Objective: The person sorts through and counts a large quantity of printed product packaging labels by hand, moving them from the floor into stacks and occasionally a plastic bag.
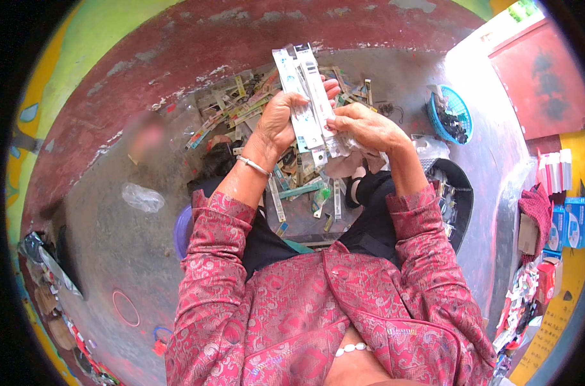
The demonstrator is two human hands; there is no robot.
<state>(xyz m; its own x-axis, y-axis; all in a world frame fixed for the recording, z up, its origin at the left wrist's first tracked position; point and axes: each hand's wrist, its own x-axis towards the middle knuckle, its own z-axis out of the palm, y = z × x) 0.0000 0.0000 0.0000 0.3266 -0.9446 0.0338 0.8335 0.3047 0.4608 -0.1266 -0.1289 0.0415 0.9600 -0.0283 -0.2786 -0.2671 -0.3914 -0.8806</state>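
My left hand [281,121] is closed round a small bundle of long, narrow white packets [302,106], held upright in front of me. The packets have printed fronts and one has a dark top end. My right hand [369,127] pinches the lower right side of the bundle between thumb and fingers. Crumpled clear plastic film [344,145] hangs below the right hand. Beneath both hands, a loose heap of similar slim packets [241,106] in white, yellow and green spreads over the floor. Some packets lie lower down, between my knees.
To the right stands a blue plastic basket [467,122] with dark things inside. A black tub [466,215] by my right leg holds more packets. At my left is a purple rim [182,233], mostly hidden. A clear plastic bag [142,198] lies on the floor; blue boxes [572,222] stand far right.
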